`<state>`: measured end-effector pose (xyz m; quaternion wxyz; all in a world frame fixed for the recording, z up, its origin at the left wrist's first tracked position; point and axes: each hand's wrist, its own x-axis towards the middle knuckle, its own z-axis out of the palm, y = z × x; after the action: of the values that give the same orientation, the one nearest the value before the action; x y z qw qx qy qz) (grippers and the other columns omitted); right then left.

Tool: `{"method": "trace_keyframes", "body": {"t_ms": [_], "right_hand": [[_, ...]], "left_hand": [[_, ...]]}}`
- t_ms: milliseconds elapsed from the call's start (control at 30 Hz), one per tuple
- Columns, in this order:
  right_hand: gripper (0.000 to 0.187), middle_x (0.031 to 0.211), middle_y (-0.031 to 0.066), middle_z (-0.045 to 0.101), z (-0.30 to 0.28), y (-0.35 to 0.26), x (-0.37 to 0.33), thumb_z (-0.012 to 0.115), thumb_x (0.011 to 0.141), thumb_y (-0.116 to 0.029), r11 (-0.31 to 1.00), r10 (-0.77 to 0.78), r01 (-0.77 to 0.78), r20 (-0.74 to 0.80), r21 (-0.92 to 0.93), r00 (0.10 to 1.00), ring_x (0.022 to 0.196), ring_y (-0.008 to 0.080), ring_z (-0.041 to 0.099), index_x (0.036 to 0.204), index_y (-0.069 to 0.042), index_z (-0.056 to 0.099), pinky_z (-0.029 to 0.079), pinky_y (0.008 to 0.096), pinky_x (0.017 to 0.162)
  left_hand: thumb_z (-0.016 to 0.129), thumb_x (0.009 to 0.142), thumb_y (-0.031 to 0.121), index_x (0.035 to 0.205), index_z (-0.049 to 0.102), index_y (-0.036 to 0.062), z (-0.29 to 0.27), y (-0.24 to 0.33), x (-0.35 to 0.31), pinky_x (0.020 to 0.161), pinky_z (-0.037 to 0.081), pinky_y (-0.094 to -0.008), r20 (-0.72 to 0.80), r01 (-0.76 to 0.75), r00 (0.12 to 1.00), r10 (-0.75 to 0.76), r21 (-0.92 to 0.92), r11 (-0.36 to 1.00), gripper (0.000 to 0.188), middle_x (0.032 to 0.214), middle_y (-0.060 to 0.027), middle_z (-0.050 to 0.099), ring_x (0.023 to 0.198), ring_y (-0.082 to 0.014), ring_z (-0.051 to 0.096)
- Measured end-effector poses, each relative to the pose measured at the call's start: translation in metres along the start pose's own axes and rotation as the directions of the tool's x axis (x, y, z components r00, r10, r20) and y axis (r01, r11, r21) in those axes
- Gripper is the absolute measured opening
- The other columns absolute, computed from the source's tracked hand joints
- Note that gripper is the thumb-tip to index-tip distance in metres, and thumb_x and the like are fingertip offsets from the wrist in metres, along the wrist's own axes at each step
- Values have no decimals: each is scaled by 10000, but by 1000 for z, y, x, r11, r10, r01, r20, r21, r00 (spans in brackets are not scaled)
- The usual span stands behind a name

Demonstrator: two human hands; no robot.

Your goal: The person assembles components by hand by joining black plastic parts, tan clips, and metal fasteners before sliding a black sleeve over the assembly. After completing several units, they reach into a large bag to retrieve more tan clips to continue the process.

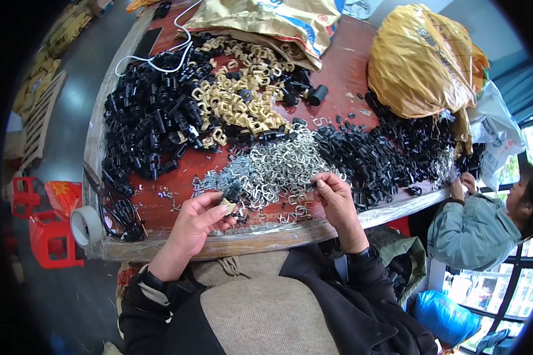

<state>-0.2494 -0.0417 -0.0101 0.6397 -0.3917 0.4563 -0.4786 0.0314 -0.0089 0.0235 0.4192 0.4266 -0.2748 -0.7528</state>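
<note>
My left hand (195, 223) is closed on a small beige plastic clip (228, 206), with a dark piece (233, 193) by the fingertips. Whether that dark piece belongs to the clip or lies in the hand beside it, I cannot tell. My right hand (337, 200) is pinched on a tiny dark piece (314, 186), mostly covered by thumb and finger. Both hands hover over the table's near edge. Between and beyond them spreads a heap of silver U-shaped metal clips (287, 161). Small screws (219, 175) lie beyond my left hand, small black plastic pieces (355, 157) beyond my right.
Farther back are piles of beige plastic clamps (243, 89) and black cylindrical parts (151, 112). Sacks, including a yellow one (417, 65), stand behind. Scissors (95, 182) and a tape roll (86, 225) sit at the left edge. A co-worker (482, 219) works at the right.
</note>
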Motion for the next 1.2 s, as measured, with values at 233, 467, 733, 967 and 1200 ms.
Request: {"method": "trace_keyframes", "body": {"t_ms": [233, 467, 733, 967, 1200], "right_hand": [[111, 682, -3, 504, 26, 4, 5, 534, 814, -90, 985, 9, -2, 37, -170, 999, 596, 73, 468, 892, -12, 537, 374, 198, 519], [195, 706, 58, 524, 22, 2, 5, 621, 709, -40, 402, -371, 526, 392, -749, 842, 618, 141, 511, 886, -30, 540, 405, 242, 530], [180, 714, 85, 527, 48, 17, 9, 617, 671, -15, 143, -361, 670, 592, -728, 720, 612, 225, 524, 839, -25, 552, 427, 292, 528], [143, 706, 77, 535, 41, 25, 12, 570, 735, -33, 235, -320, 618, 541, -750, 778, 574, 183, 521, 875, -22, 543, 425, 274, 510], [132, 701, 29, 571, 48, 13, -5, 527, 823, -91, 937, 103, 5, 290, -350, 952, 575, 82, 500, 913, 2, 503, 396, 199, 527]], "left_hand": [[557, 794, 105, 1033, 506, -22, 3, -4, 18, 592, 465, -189, 36, 88, 996, -87, -53, 995, 275, 839, -75, 598, 700, -110, 584], [560, 792, 143, 1015, 507, -6, -10, -14, 25, 596, 488, -219, -2, 139, 990, -139, -40, 990, 274, 892, -97, 598, 690, -122, 590], [562, 792, 143, 1012, 510, -9, -7, -16, 26, 616, 478, -206, 2, 154, 988, -155, -66, 986, 272, 886, -91, 599, 708, -119, 584], [562, 792, 135, 1018, 511, -13, -8, -20, 17, 629, 472, -206, -16, 133, 991, -134, -59, 989, 275, 893, -92, 597, 725, -121, 583], [569, 788, 132, 1027, 506, -21, -1, -24, 11, 641, 469, -209, -27, 104, 994, -107, -76, 992, 290, 891, -92, 598, 735, -127, 586]]}}
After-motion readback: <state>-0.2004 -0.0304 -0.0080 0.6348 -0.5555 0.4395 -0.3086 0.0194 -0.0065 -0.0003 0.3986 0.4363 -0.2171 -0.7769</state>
